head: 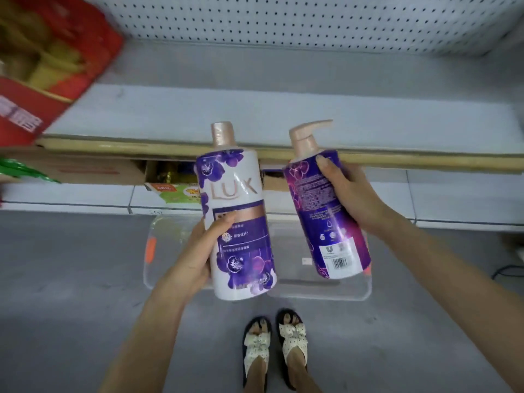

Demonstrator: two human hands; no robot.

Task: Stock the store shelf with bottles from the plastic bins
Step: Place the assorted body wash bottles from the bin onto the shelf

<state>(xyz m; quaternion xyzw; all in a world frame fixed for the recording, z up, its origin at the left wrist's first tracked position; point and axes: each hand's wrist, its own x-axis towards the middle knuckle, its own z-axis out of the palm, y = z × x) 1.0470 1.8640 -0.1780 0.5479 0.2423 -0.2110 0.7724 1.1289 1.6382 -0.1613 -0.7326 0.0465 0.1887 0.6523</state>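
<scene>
Two glossy cylindrical purple containers with rose-gold pump tops sit mid-frame, the LUX-fronted bottle (pixel 238 222) gripped by the left hand (pixel 195 256) and the slightly tilted barcode-side bottle (pixel 326 211) by the right hand (pixel 351 194), above a clear plastic bin (pixel 326 290) on the grey floor (pixel 71 279), below the white pegboard-backed shelf (pixel 255 114), with a red carton (pixel 42 66) upper left.

White flowered bottle (pixel 241 222), near upright; purple bottle (pixel 326 217) just beside it, tilted, barcode showing; both above the clear bin (pixel 320 292), before the shelf (pixel 283 114).
</scene>
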